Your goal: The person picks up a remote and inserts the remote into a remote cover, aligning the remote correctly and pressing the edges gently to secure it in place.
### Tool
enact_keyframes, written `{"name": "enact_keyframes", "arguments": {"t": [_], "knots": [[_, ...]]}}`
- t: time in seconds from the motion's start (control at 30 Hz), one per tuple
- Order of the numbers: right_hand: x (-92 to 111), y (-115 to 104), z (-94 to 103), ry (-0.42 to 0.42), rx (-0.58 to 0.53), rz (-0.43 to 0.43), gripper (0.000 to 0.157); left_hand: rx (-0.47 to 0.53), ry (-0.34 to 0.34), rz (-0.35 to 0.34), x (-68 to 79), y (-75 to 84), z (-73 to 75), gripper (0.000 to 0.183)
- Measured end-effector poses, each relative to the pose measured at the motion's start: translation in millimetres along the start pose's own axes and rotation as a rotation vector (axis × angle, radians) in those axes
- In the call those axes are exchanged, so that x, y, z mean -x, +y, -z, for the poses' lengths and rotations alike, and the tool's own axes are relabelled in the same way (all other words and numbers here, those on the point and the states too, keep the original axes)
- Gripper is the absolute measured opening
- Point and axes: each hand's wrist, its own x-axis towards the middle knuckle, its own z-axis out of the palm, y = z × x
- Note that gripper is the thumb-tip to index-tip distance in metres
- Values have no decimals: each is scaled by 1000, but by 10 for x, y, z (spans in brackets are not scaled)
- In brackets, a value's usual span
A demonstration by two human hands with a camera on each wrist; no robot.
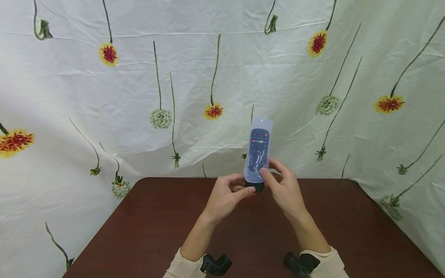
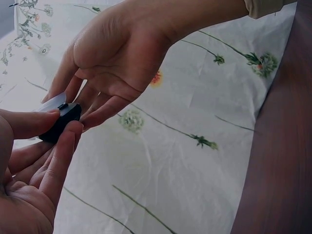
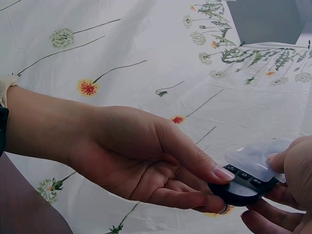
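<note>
Both hands [image 1: 224,197] [image 1: 287,190] low on remote [image 1: 258,150]

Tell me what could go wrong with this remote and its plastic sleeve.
The left hand and right hand hold the remote up off the table, so it might slip and drop. The left thumb lies beside bare buttons and could press one. The sleeve looks thin and might tear if pulled.

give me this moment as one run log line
remote: black end bare, rest inside translucent sleeve | left hand: pinches black end | right hand: grips sleeve | position: held off table
</note>
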Motion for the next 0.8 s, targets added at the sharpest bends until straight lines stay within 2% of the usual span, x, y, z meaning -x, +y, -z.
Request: {"name": "enact_keyframes", "arguments": {"t": [0.37,0.8], "knots": [[-2,-2,-10,1,-1,4,41,6,7,11,-4,-7,-1,28],[7,-11,-18,4,-14,-3,40,8,9,-11,5,14,1,30]]}}
